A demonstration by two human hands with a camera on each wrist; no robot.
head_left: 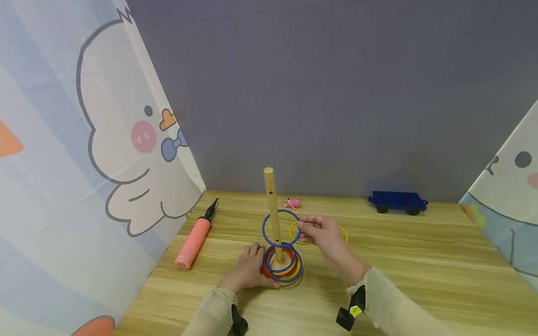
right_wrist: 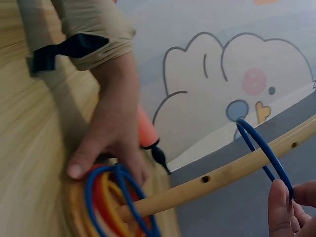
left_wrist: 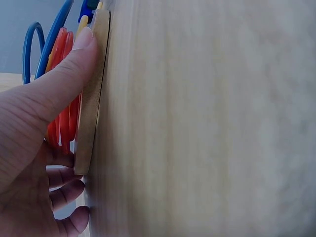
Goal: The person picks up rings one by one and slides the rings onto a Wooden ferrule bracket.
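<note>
Upright on the table stands a wooden post [head_left: 272, 200] on a round wooden base [left_wrist: 90, 118]. Several red, yellow and blue rings [head_left: 299, 271] lie stacked loosely around its foot. A thin blue ring [head_left: 263, 227] encircles the post above that stack, pinched at its right side by the thumb and fingers of my right hand [head_left: 325, 235]. My left hand [head_left: 249, 269] holds the base from the left; its thumb crosses the base's near edge beside the red rings [left_wrist: 64, 118], and its other fingers curl around the far side.
A yellow ring [head_left: 347, 235] lies on the table behind my right hand, partly hidden. To the left is a pink hand pump [head_left: 195, 242] with a black nozzle. A small pink figurine [head_left: 293, 203] and a blue toy wagon [head_left: 397, 200] stand near the grey back wall [head_left: 336, 116].
</note>
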